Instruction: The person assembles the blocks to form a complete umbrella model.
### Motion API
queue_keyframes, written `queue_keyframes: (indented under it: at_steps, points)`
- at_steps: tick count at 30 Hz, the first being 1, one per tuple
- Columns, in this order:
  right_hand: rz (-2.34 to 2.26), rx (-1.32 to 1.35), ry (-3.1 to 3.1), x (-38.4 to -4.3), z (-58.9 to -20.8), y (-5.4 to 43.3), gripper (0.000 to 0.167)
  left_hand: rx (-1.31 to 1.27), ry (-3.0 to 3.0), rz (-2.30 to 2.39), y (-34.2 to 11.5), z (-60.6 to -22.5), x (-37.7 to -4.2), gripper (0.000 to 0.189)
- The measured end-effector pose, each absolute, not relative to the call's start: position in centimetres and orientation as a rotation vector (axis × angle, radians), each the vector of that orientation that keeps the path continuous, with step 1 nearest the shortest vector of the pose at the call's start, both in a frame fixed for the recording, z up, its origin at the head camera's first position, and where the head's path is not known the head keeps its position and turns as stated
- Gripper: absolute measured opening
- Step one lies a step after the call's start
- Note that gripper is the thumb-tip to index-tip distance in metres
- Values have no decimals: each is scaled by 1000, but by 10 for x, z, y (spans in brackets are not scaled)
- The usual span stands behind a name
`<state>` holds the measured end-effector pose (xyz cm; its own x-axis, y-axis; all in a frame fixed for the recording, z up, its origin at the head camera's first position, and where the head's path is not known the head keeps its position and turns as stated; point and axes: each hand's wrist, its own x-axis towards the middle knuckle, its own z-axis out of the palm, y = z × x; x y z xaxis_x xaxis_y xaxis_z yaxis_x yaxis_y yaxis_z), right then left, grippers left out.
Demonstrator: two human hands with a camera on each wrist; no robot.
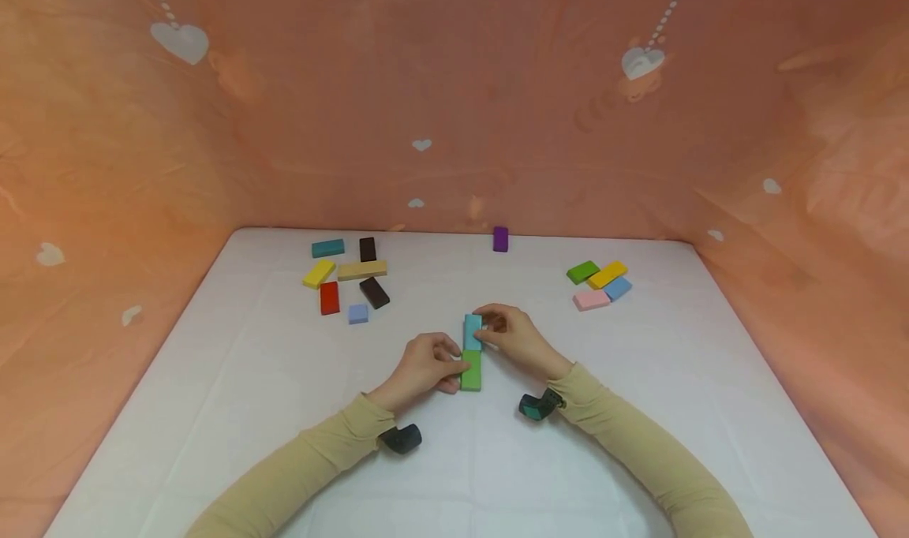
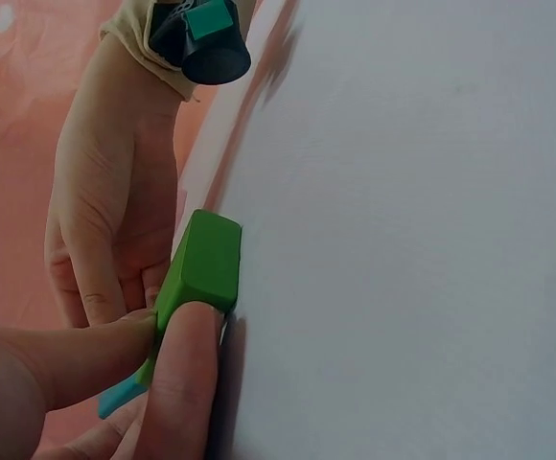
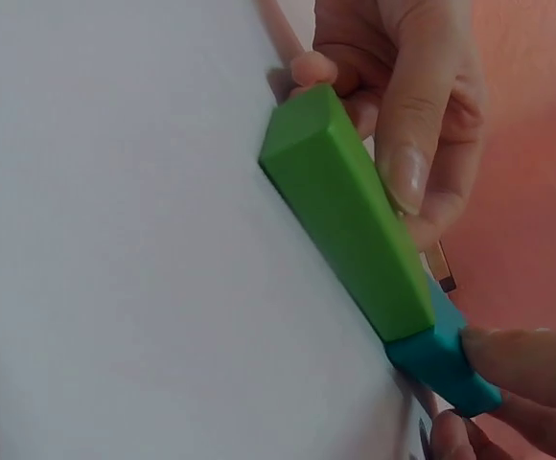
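Head view: white tablecloth [image 1: 398, 491] spread, faintly creased. Left hand [image 1: 426, 363] pinched on green rectangular block [image 1: 472, 375]; right hand [image 1: 521, 339] pinched on light-blue rectangular block [image 1: 472, 332]. Both blocks laid near tablecloth's middle, end to end, touching. Handling judged light, stiff, hardly fragile, perhaps slightly slippery; best gripped across long sides. Material probably painted wood; faces flat, smooth, evenly coloured; edges softly rounded.
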<state>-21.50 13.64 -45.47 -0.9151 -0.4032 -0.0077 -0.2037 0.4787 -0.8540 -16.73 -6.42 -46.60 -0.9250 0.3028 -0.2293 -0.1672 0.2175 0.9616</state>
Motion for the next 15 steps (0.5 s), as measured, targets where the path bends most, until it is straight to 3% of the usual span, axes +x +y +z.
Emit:
queue_keyframes:
  at_steps: [15]
  points:
    - [-1412,-510,2479,-218,-458,139,34,146,2117,1755,-66,-467,-168,24]
